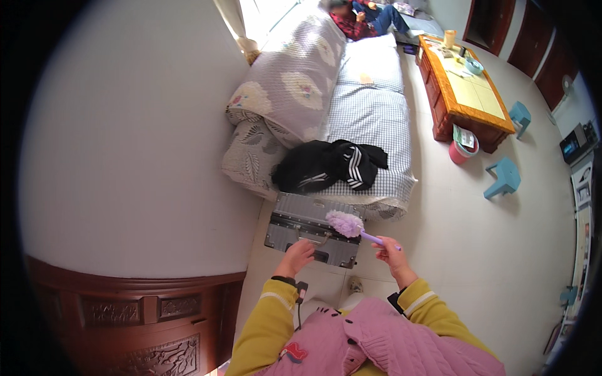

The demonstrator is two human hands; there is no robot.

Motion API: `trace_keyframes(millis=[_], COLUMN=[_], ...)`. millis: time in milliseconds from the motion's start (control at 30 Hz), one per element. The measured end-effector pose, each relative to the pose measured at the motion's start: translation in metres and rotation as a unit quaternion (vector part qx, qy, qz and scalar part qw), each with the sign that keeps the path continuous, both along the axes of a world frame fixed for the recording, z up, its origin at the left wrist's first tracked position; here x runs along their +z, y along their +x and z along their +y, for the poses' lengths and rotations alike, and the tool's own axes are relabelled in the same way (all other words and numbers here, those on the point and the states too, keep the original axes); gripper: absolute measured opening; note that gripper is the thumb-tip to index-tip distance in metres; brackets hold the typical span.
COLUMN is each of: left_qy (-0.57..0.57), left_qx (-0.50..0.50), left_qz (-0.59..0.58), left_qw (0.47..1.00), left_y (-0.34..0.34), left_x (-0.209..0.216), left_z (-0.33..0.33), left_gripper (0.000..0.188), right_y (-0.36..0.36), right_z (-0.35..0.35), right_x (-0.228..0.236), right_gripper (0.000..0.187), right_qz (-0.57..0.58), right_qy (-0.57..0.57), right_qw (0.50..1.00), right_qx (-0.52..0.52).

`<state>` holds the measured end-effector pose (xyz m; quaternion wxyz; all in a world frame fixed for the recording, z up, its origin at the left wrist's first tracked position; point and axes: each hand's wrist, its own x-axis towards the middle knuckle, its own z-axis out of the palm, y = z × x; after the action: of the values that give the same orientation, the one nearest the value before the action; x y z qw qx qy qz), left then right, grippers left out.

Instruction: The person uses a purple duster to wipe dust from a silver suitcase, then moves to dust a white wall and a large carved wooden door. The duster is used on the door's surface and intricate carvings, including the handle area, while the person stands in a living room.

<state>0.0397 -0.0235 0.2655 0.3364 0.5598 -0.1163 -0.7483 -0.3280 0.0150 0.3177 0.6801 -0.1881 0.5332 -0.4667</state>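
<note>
Dusting step: right hand (390, 249) grips purple duster (345, 223) on grey suitcase (310, 229); left hand (300, 254), fingers curled, steadies its edge. Next: sweep across lid.

Right hand (390, 250) holds purple duster (344, 223) — brushing grey suitcase (307, 227).

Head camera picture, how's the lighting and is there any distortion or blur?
Head view: daylight floods in by the curtain at top; fisheye bends the sofa and wooden table, with dark corners; the right hand holding the purple duster over the grey suitcase looks reasonably sharp.
</note>
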Motion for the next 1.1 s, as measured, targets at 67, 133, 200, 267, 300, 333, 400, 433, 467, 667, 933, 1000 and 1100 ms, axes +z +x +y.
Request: trace_keyframes(millis=[67, 133, 200, 267, 300, 333, 400, 433, 467, 667, 933, 1000, 1100], left_qy=[0.018, 0.031, 0.048, 0.058, 0.054, 0.057, 0.01, -0.012, -0.034, -0.128, -0.209, -0.27, -0.311], left_qx=[0.019, 0.037, 0.016, 0.003, -0.003, -0.013, -0.015, -0.017, -0.028, -0.026, 0.112, 0.117, 0.2], left_qz=[-0.027, -0.063, -0.078, -0.096, -0.1, -0.113, -0.109, -0.112, -0.121, -0.208, -0.242, -0.203, -0.244], left_qw=[0.999, 0.997, 0.996, 0.994, 0.994, 0.992, 0.994, 0.993, 0.992, 0.969, 0.941, 0.934, 0.896], left_y=[0.021, 0.042, 0.067, 0.089, 0.099, 0.11, 0.131, 0.143, 0.157, 0.258, 0.364, 0.38, 0.405], left_x=[0.004, 0.004, 0.003, 0.002, 0.002, 0.004, 0.01, 0.016, 0.025, 0.094, 0.2, 0.225, 0.268], left_z=[0.011, 0.024, 0.034, 0.037, 0.038, 0.036, 0.031, 0.029, 0.025, 0.005, 0.023, 0.025, 0.032], left_gripper=[0.048, 0.047, 0.049, 0.049, 0.049, 0.048, 0.046, 0.045, 0.043, 0.044, 0.057, 0.055, 0.051], right_y=[0.027, 0.051, 0.072, 0.089, 0.098, 0.109, 0.135, 0.151, 0.167, 0.271, 0.378, 0.402, 0.43], right_z=[-0.009, -0.012, -0.01, -0.009, -0.009, -0.009, -0.009, -0.01, -0.012, -0.019, -0.03, -0.029, -0.035], right_x=[-0.007, -0.01, -0.007, 0.002, 0.008, 0.015, 0.03, 0.039, 0.049, 0.106, 0.149, 0.163, 0.195], right_gripper=[0.033, 0.033, 0.032, 0.033, 0.034, 0.035, 0.036, 0.037, 0.038, 0.042, 0.048, 0.048, 0.048], right_qz=[0.056, 0.112, 0.079, 0.039, 0.013, -0.012, -0.017, -0.019, -0.002, -0.052, -0.173, -0.157, -0.175], right_qy=[-0.026, -0.021, -0.017, 0.008, 0.02, 0.032, 0.007, -0.007, -0.025, -0.078, -0.15, -0.163, -0.205], right_qw=[0.997, 0.989, 0.983, 0.973, 0.97, 0.965, 0.965, 0.964, 0.964, 0.959, 0.938, 0.937, 0.91], right_qx=[0.048, 0.091, 0.166, 0.225, 0.242, 0.258, 0.262, 0.264, 0.266, 0.269, 0.26, 0.267, 0.313])
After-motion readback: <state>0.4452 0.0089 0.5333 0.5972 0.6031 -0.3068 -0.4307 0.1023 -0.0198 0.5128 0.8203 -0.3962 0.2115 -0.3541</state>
